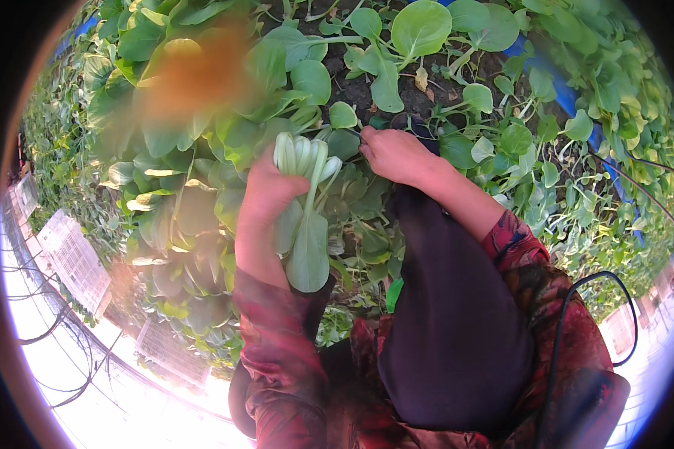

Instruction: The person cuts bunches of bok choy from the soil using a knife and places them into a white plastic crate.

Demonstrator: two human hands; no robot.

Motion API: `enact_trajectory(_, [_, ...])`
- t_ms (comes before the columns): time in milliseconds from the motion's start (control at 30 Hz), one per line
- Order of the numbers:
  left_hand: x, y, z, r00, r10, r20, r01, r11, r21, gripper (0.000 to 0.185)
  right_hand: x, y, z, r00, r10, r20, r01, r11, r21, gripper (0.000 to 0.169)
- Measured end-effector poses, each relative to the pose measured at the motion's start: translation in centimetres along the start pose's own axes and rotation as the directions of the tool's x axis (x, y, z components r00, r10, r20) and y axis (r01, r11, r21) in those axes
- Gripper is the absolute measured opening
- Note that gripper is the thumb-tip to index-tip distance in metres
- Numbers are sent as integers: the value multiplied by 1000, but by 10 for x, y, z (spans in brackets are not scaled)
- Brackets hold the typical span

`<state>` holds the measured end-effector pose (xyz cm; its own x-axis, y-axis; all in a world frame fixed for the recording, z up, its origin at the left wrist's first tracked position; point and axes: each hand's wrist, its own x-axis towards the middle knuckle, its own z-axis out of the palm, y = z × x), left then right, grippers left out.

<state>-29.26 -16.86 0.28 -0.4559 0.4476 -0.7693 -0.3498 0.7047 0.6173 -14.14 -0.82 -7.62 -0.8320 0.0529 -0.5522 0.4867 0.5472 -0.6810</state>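
My left hand [272,188] grips a bunch of leafy greens [308,247] that look like bok choy. Their pale stalk bases point up past the thumb and the leaves hang down over the wrist. To the right, my right hand [390,151] is closed low over the soil, its fingertips around the end of a thin dark tool, mostly hidden, which points left toward the plants. A small round-leaved plant [343,115] stands just beyond and left of those fingertips.
Leafy plants [421,28] grow from dark soil [351,92] ahead, with denser greens [163,134] at left. A blue strip [564,98] runs along the right. Plastic crates [74,255] lie at the far left. A black cable [581,280] loops by my right sleeve. An orange blur covers the upper left.
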Motion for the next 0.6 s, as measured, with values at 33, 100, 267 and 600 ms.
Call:
enact_trajectory(33, [-2, -1, 2, 1000, 6, -17, -5, 999, 48, 55, 3, -1, 2, 1000, -1, 5, 1, 1000, -12, 23])
enact_trajectory(100, [-4, 0, 8, 999, 21, -44, -15, 990, 143, 55, 9, 0, 5, 1000, 11, -2, -11, 1000, -4, 24])
enact_trajectory(267, [15, -29, 7, 995, -95, 23, 76, 892, 445, 45, 17, 1, 0, 1000, -6, 31, 4, 999, 44, 27])
enact_trajectory(600, [10, -29, 5, 998, -59, -26, 64, 948, 311, 36, 13, -5, 2, 999, -49, 15, 50, 999, -13, 25])
